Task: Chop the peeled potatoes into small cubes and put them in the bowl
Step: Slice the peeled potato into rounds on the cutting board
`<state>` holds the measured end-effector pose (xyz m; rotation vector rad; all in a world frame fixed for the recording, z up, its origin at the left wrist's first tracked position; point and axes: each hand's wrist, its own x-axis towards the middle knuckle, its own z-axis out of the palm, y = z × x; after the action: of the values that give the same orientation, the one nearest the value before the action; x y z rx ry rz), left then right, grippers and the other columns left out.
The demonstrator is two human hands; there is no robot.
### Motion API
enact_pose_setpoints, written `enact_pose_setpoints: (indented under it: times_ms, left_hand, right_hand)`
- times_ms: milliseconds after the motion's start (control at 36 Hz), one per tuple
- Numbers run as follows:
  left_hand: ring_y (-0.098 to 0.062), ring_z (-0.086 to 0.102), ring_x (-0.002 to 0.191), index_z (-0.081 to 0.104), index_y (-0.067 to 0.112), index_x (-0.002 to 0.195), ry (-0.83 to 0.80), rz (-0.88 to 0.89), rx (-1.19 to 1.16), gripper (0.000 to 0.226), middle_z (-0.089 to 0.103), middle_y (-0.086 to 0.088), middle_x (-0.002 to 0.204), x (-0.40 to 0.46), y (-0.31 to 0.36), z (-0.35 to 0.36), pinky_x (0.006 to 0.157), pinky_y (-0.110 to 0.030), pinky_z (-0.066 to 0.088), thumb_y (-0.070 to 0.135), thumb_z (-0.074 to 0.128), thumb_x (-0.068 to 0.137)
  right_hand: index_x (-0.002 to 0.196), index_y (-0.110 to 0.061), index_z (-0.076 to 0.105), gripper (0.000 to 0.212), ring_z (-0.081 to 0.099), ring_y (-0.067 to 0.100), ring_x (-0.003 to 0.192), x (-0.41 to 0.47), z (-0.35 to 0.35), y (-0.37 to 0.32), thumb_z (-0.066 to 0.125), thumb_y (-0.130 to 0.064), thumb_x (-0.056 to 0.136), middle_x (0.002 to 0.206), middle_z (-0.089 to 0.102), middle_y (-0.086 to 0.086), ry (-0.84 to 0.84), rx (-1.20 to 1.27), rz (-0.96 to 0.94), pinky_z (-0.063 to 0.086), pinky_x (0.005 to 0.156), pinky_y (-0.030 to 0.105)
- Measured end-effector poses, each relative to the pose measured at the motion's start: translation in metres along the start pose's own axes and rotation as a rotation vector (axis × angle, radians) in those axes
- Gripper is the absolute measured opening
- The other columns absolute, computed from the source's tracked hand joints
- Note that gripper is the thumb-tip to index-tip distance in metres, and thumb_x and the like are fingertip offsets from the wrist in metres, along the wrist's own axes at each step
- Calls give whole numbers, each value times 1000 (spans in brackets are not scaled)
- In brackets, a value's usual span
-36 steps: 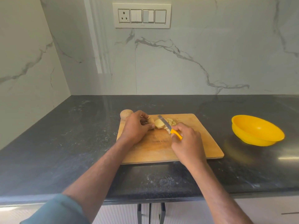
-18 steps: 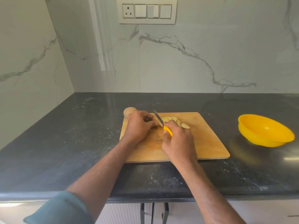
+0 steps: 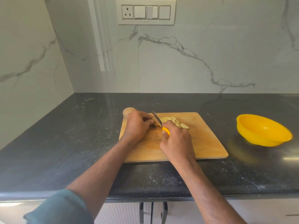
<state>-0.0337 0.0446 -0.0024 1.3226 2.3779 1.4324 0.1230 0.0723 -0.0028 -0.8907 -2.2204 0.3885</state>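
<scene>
A wooden cutting board lies on the dark counter. My left hand grips the uncut end of a peeled potato, mostly hidden under its fingers. My right hand grips the yellow handle of a knife; the blade stands against the potato beside my left fingertips. Several pale potato slices lie fanned out just right of the blade. A second potato sits off the board's far left corner, behind my left hand. The yellow bowl stands to the right of the board, with nothing visible inside.
The dark stone counter meets marble walls at the back and left. A switch panel is mounted on the back wall. Cabinet handles show below the counter's front edge.
The knife has moved left, from the loose slices to the potato end under my left fingers. More slices now lie fanned to its right. The view has shifted slightly.
</scene>
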Motion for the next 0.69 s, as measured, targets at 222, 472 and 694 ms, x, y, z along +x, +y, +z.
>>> enact_pose_setpoints:
  times_ms: [222,472,694]
  left_hand:
    - [-8,67,88,82,14,93,-5,-7,5,9,76,3,89,1,0,0,82,-18,49,10,74,92]
    - [-7,67,83,82,14,91,-3,-21,-6,12,73,7,80,-1,3,-2,80,-22,53,8,72,93]
    - [-8,67,86,82,14,90,2,-9,6,14,69,12,76,-1,2,-1,83,-22,53,7,71,94]
  right_hand:
    - [119,-23,63,26,64,22,84,3,1,1,58,-15,95,95,70,4,-46,-15,15,55,68,31]
    - [117,-23,61,24,62,23,80,5,7,-1,56,-15,95,92,68,3,-57,-27,2,52,64,34]
    - [125,-23,58,27,45,14,79,8,4,-6,54,-18,99,100,68,4,-103,-53,2,29,53,18]
